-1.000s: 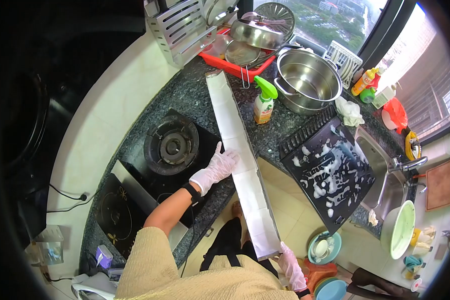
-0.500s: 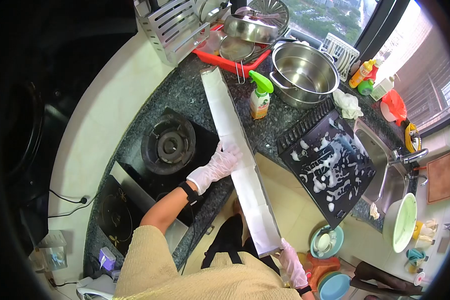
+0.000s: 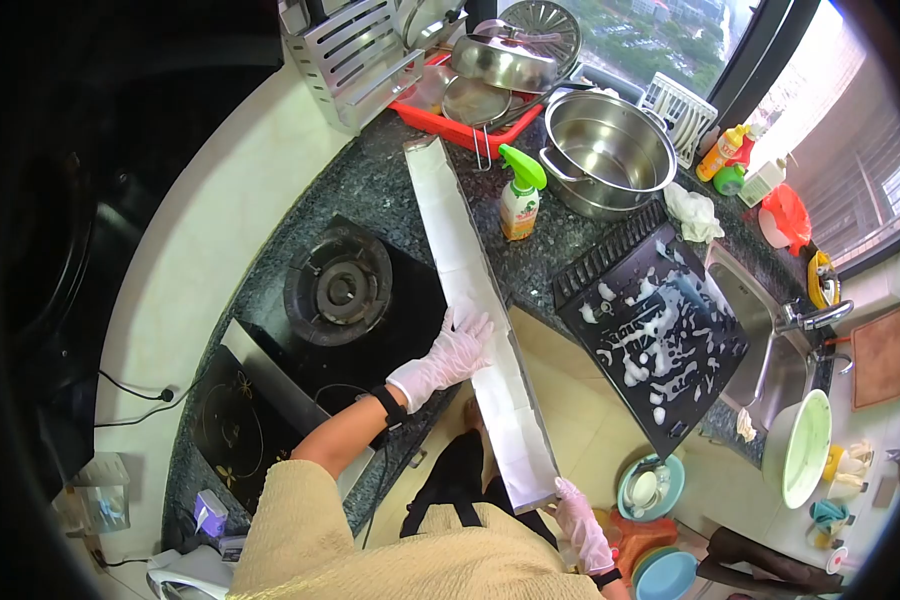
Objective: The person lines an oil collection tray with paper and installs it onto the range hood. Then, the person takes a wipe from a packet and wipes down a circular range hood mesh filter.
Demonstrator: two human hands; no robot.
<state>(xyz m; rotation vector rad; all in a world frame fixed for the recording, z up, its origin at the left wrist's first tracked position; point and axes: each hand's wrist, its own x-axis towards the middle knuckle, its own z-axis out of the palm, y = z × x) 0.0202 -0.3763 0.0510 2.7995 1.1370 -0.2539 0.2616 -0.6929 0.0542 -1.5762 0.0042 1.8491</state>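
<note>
A long, narrow tray with raised edges, lined with white paper [image 3: 457,250], slants from the counter toward my body. My left hand [image 3: 445,362], in a clear glove, lies on the lining near the middle with its fingers spread. At the tray's near end, my right hand [image 3: 580,525], also gloved, pinches the corner. Left of the tray is a black gas stove with a round burner [image 3: 342,290]. A spray bottle [image 3: 520,200] with a green trigger head stands upright just right of the tray's far half.
A black panel streaked with foam [image 3: 660,340] rests by the steel sink [image 3: 770,345]. Behind are a large steel pot [image 3: 610,150] and a red basket [image 3: 440,122] of cookware. Basins [image 3: 667,575] sit on the floor at lower right.
My left hand has slid a little along the lining toward the near end, and its fingers have spread wider. My right hand stays at the tray's corner.
</note>
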